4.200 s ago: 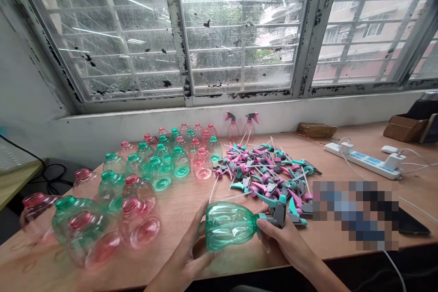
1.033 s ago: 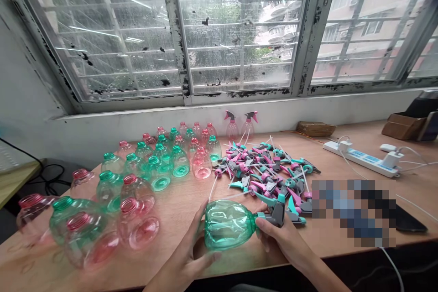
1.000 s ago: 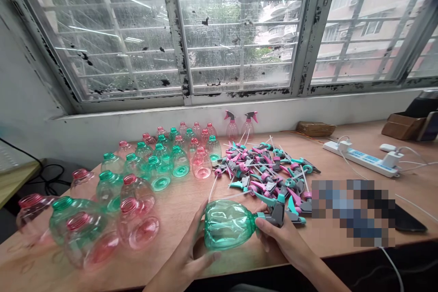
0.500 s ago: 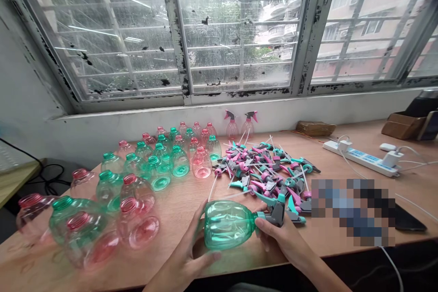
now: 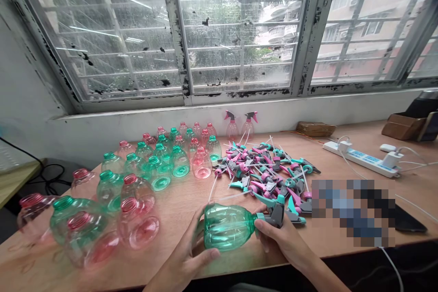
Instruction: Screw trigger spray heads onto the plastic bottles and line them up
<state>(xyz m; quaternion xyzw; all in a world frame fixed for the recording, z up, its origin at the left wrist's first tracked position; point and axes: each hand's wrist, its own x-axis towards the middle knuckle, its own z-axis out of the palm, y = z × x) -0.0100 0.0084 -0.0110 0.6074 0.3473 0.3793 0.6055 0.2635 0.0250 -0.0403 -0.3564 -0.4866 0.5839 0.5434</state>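
Note:
A clear green spray bottle (image 5: 228,228) lies sideways between my hands above the table's front edge. My left hand (image 5: 191,248) is wrapped round its base, thumb in front and fingers behind. My right hand (image 5: 278,235) pinches the collar of the grey and teal trigger sprayer (image 5: 278,212), which sits on the bottle's neck. Some right-hand fingers are hidden behind the neck. Just beyond lies a heap of pink, teal and grey trigger sprayers (image 5: 265,169) with thin white tubes.
Several open pink bottles (image 5: 201,164) and green bottles (image 5: 159,173) stand at the left. Two pink bottles with sprayers (image 5: 249,127) stand by the wall. At right are a white power strip (image 5: 362,159), a black phone-like slab (image 5: 410,218) and a blurred patch.
The green bottle has turned slightly about its length, and my left hand has shifted a little round its base. My right hand stays at the sprayer collar. The other objects have not moved.

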